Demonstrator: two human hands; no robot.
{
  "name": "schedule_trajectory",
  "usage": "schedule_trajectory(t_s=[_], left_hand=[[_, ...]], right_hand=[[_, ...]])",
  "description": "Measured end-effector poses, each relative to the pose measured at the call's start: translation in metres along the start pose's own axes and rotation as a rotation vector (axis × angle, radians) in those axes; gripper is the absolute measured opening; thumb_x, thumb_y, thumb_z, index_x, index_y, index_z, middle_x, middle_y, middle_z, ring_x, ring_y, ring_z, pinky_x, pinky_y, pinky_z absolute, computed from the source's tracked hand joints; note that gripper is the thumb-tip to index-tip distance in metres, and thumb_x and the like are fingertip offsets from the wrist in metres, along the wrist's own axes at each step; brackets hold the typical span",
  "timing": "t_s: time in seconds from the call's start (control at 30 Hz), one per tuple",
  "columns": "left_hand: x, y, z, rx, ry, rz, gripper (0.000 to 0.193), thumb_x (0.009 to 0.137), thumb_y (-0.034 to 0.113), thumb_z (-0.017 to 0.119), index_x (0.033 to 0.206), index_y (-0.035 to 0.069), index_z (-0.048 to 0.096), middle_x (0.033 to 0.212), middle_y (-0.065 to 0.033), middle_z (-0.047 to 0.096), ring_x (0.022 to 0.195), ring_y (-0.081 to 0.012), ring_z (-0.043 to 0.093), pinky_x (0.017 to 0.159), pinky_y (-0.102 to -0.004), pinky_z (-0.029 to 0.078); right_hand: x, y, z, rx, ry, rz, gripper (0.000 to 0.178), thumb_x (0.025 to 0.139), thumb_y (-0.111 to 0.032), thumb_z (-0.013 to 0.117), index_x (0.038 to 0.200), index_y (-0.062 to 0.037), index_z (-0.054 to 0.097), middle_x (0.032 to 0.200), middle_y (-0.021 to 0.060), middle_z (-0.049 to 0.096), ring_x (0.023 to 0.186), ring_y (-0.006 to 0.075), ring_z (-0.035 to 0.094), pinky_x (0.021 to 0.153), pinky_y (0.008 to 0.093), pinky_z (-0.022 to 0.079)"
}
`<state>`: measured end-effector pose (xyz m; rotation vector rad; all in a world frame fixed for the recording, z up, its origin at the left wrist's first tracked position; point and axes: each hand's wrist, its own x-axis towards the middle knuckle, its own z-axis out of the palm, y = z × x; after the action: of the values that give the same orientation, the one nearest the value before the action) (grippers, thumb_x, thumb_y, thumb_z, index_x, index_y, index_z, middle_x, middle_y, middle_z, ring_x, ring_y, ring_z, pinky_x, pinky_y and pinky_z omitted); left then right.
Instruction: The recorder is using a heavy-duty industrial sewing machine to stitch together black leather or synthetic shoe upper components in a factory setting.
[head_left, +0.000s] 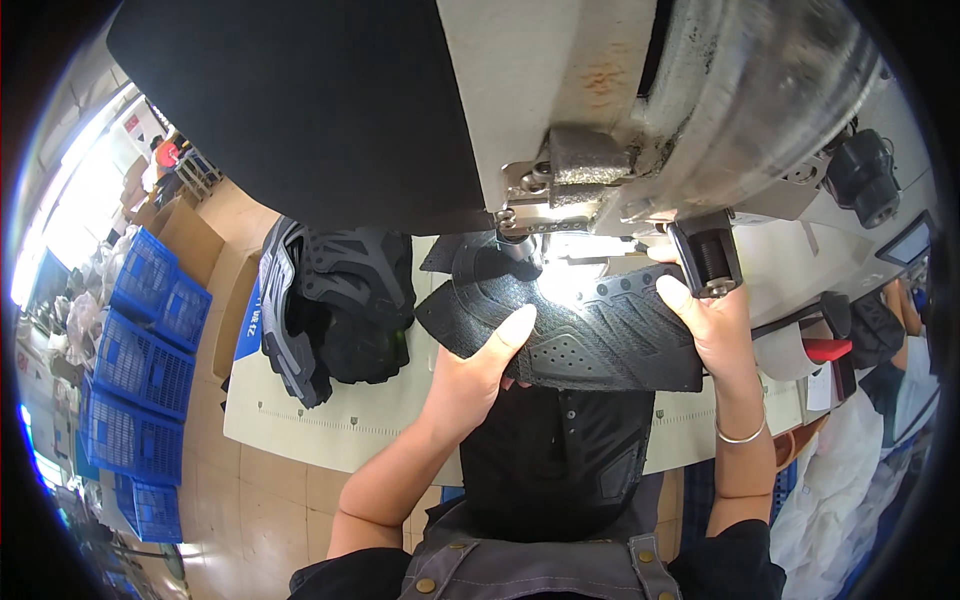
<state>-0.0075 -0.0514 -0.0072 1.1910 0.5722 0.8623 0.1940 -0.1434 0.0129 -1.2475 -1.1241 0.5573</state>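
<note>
A black shoe upper point(590, 350) with perforations and raised ribs lies spread under the head of a sewing machine point(560, 190), lit by its bright lamp. My left hand point(485, 365) grips its near left edge, thumb on top and fingers underneath. At the right end, my right hand point(712, 320) holds the upper with the thumb on top; its other fingers are mostly hidden by the upper and a black machine fitting point(708, 258). The needle area point(520, 250) meets the upper's far left part.
A pile of dark grey and black shoe uppers point(350, 290) sits left on the white worktable point(300, 425). More black uppers point(560, 450) hang at the near edge by my lap. Blue crates point(135, 385) stand on the floor at left. A red object point(827, 350) lies right.
</note>
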Motion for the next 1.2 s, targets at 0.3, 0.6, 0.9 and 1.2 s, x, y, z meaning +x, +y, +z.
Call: schedule_trajectory(t_s=[0.3, 0.6, 0.9, 1.2], left_hand=[[0.010, 0.005, -0.004, -0.023, -0.023, 0.005, 0.011, 0.082, 0.007, 0.055, 0.093, 0.006, 0.056, 0.074, 0.0011, 0.057, 0.056, -0.0051, 0.051, 0.042, -0.0187, 0.036], [0.020, 0.012, -0.008, 0.075, -0.026, 0.005, 0.021, 0.083, 0.018, 0.056, 0.100, 0.006, 0.053, 0.069, -0.0005, 0.056, 0.048, -0.0054, 0.049, 0.040, -0.0176, 0.036], [-0.002, 0.002, -0.012, 0.147, -0.189, -0.067, 0.034, 0.091, 0.026, 0.041, 0.081, -0.002, 0.057, 0.063, -0.0099, 0.059, 0.049, -0.0132, 0.054, 0.044, -0.0213, 0.040], [-0.058, -0.007, 0.009, -0.008, -0.126, -0.250, 0.029, 0.085, 0.017, 0.058, 0.105, -0.004, 0.053, 0.097, -0.0052, 0.059, 0.086, -0.0101, 0.054, 0.077, -0.0243, 0.045]], right_hand=[[0.000, 0.003, 0.004, -0.020, 0.017, -0.054, 0.019, 0.082, -0.002, 0.055, 0.100, 0.0004, 0.056, 0.079, 0.0002, 0.058, 0.071, 0.0033, 0.052, 0.067, 0.0172, 0.041], [-0.005, 0.009, 0.004, 0.096, 0.011, -0.003, 0.018, 0.083, -0.002, 0.054, 0.101, 0.0006, 0.054, 0.084, 0.0030, 0.061, 0.075, 0.0049, 0.054, 0.069, 0.0187, 0.043], [-0.030, -0.002, 0.013, 0.180, -0.017, 0.159, 0.025, 0.084, -0.005, 0.054, 0.107, 0.0014, 0.047, 0.082, 0.0081, 0.062, 0.068, 0.0074, 0.058, 0.061, 0.0186, 0.047], [-0.065, -0.013, 0.038, 0.174, -0.150, 0.230, 0.030, 0.086, -0.007, 0.050, 0.114, 0.0029, 0.041, 0.059, 0.0075, 0.056, 0.044, 0.0137, 0.056, 0.042, 0.0193, 0.044]])
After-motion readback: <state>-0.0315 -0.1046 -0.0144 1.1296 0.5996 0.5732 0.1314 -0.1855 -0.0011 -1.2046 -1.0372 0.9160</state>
